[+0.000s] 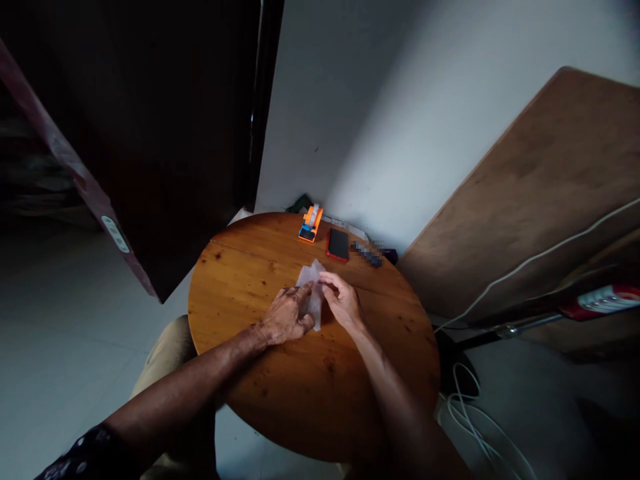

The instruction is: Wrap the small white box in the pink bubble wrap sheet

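A thin, whitish, translucent sheet (317,319) lies on the round wooden table, narrow and slightly crumpled; whether it is plastic or foam I cannot tell. My left hand (289,315) rests over its left side, fingers stretched forward onto it and thumb apart near its lower end. At the right edge of the sheet is my right hand (345,303), its fingers bent inward and the tips touching the sheet. A gap shows between that hand's thumb and forefinger. Whatever may lie under the sheet is hidden.
Toward the table's (235,287) back stand an orange tape dispenser (311,223), a red-edged phone (338,245) and a dark blurred-out item (367,253). Behind is a pale wall. A dark door (165,133) is at left, a leaning board (540,173) and white cable (465,400) at right.
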A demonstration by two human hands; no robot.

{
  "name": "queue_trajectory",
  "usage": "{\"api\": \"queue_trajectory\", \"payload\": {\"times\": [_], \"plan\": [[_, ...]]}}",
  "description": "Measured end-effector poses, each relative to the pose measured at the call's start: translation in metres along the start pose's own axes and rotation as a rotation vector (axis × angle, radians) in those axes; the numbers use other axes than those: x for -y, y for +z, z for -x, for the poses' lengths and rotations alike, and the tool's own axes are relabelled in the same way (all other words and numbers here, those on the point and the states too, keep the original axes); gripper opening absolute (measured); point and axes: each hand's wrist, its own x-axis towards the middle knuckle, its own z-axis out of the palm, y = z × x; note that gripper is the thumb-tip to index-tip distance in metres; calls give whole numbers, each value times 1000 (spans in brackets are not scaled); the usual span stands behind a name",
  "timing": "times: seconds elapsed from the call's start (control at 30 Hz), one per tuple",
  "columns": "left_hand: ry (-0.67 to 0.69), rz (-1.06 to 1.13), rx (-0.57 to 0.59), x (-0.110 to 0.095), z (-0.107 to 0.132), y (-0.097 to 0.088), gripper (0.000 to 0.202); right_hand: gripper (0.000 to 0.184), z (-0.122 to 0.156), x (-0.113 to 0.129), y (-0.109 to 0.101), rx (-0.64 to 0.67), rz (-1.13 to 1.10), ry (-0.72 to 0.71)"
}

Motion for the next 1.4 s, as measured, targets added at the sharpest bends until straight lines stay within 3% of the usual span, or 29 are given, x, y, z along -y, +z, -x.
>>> {"api": "queue_trajectory", "payload": {"times": [0.23,0.47,0.63,0.8,1.0,1.2,1.4], "plan": [[39,-40,-39,-2,3,-1,79,34,6,-3,5,6,84,-45],[260,-101,-15,1,6,-2,56,38,6,-5,7,38,123,-62],[228,-127,-2,0,8,0,49,27,7,-4,3,-78,56,-48],[127,-142,-67,-4,12,4,52,26,13,-4,-8,-216,28,55],[41,-29,-29,-6,10,7,84,19,18,4,-7,-194,26,37],[51,-32,-7,-7,6,2,81,20,21,17,-1,-142,58,-32],[28,-64,28,-9,4,-2,80,24,23,12,6,-92,41,-92]]}}
